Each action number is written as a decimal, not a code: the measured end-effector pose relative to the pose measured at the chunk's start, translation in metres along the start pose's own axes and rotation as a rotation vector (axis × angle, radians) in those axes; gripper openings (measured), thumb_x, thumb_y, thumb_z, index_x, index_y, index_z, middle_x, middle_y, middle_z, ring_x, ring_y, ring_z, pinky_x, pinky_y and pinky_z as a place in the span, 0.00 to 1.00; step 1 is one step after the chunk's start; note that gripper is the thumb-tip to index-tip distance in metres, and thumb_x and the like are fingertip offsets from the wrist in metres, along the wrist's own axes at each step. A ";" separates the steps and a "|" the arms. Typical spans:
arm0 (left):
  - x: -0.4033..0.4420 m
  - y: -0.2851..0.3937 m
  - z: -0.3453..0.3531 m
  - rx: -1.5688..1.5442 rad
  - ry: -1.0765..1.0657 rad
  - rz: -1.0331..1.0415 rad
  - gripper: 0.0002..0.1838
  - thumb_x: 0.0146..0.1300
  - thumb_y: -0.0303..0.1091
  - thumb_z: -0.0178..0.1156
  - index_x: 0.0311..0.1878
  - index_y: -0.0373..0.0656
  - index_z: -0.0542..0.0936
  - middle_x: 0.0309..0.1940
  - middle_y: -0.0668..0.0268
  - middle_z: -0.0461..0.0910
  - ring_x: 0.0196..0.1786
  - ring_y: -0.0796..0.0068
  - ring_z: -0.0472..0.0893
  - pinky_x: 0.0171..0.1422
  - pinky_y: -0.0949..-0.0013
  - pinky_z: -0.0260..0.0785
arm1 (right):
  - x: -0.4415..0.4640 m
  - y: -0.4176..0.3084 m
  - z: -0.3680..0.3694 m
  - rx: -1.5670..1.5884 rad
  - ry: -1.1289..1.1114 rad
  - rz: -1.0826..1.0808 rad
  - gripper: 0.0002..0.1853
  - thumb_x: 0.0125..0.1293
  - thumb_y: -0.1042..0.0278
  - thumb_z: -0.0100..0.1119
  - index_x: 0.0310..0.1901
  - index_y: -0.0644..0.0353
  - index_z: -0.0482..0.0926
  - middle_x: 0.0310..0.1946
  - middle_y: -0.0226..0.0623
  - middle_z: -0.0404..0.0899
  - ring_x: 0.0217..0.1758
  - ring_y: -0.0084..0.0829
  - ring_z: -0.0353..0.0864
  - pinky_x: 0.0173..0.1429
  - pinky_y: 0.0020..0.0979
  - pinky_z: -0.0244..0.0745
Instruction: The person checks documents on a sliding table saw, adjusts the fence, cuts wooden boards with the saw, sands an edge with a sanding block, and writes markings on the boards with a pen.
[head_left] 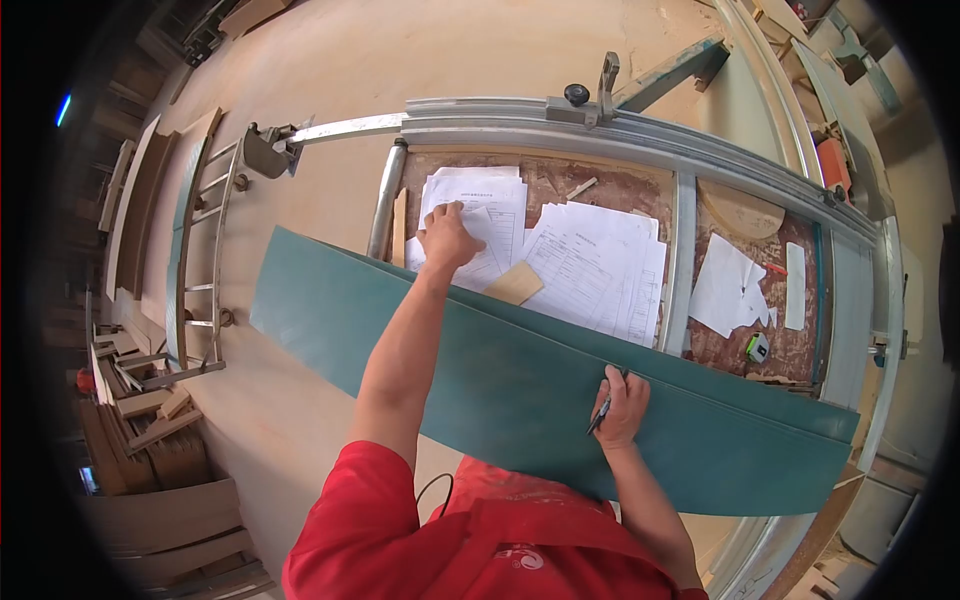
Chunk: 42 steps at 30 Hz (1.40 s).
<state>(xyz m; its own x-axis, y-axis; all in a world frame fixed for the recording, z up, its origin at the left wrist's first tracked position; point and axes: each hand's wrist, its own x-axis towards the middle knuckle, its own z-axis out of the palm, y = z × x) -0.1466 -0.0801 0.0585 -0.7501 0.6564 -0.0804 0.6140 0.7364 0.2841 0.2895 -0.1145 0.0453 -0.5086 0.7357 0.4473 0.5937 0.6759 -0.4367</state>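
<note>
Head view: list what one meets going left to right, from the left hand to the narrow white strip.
Left hand, flat tan rectangular piece, right hand, silver metal crossbar, lime-green tape measure, narrow white strip.

We wear a red T-shirt (470, 570) with short sleeves. Our left sleeve (360, 490), at seven o'clock, is loose and ends in a plain hem above the elbow; at five o'clock only a sliver of the right one shows. Near six o'clock, the front carries a rounded white emblem (530, 562) with small white marks beside it, too small to read. Above it, the red cloth looks paler and mottled. A thin black cord (418, 494) loops out toward seven o'clock. Our forearms are bare.
</note>
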 end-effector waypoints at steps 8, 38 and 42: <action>0.034 -0.025 -0.016 0.073 -0.433 0.014 0.35 0.41 0.47 0.85 0.58 0.54 0.89 0.61 0.64 0.88 0.73 0.52 0.75 0.79 0.39 0.62 | 0.001 -0.002 -0.003 -0.003 -0.003 -0.003 0.23 0.65 0.77 0.68 0.62 0.51 0.81 0.44 0.40 0.75 0.47 0.48 0.77 0.54 0.49 0.73; -0.130 0.281 -0.194 -0.742 -0.599 0.635 0.19 0.66 0.26 0.78 0.59 0.35 0.87 0.46 0.66 0.91 0.49 0.79 0.87 0.58 0.69 0.80 | 0.015 0.100 -0.063 0.382 0.331 0.213 0.23 0.67 0.76 0.68 0.63 0.56 0.78 0.38 0.42 0.82 0.41 0.50 0.82 0.51 0.49 0.77; -0.135 0.374 -0.137 -0.728 -0.828 0.545 0.26 0.63 0.28 0.81 0.63 0.35 0.86 0.51 0.64 0.91 0.52 0.75 0.87 0.63 0.66 0.79 | 0.040 0.243 -0.111 -0.048 0.443 0.457 0.26 0.69 0.63 0.70 0.66 0.57 0.75 0.50 0.50 0.83 0.55 0.55 0.80 0.62 0.55 0.73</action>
<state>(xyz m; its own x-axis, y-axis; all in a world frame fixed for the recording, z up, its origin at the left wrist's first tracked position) 0.1506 0.0843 0.3063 0.1065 0.9507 -0.2914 0.3185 0.2450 0.9157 0.4826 0.0743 0.0436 0.1026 0.8548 0.5087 0.7221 0.2877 -0.6291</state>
